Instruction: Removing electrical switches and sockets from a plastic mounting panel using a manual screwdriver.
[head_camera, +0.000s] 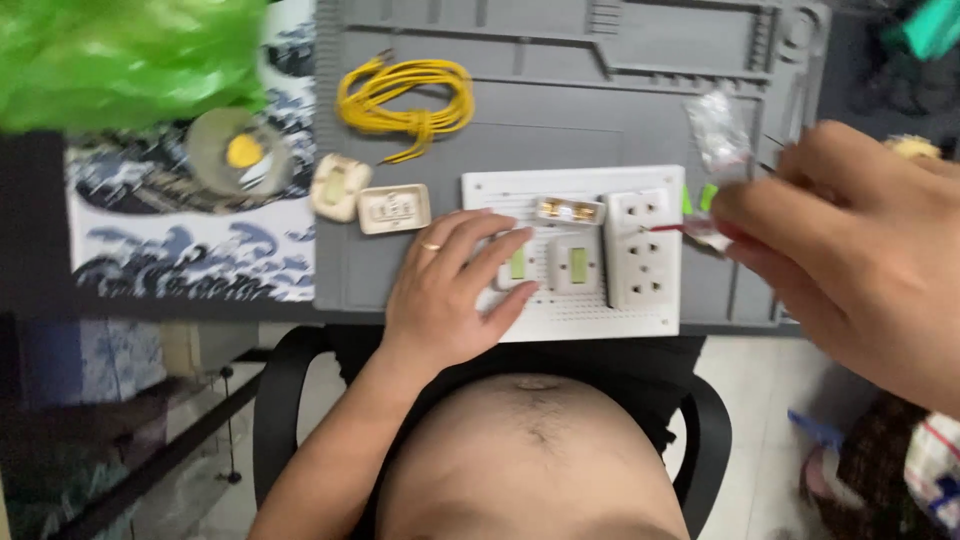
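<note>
We see a dark desk whose left part carries a blue-and-white wave-patterned mat, with a grey ridged work mat beside it toward the far edge. Below the near edge sits a black round-armed chair on a pale tiled floor, evenly lit.

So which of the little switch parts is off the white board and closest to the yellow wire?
The rounded cream switch part, left of the squarer one.

i count one white perforated board carrying two switches, one socket block and one fuse holder. to the left i see two loose cream switch parts and, farther off, one yellow wire coil.
</note>
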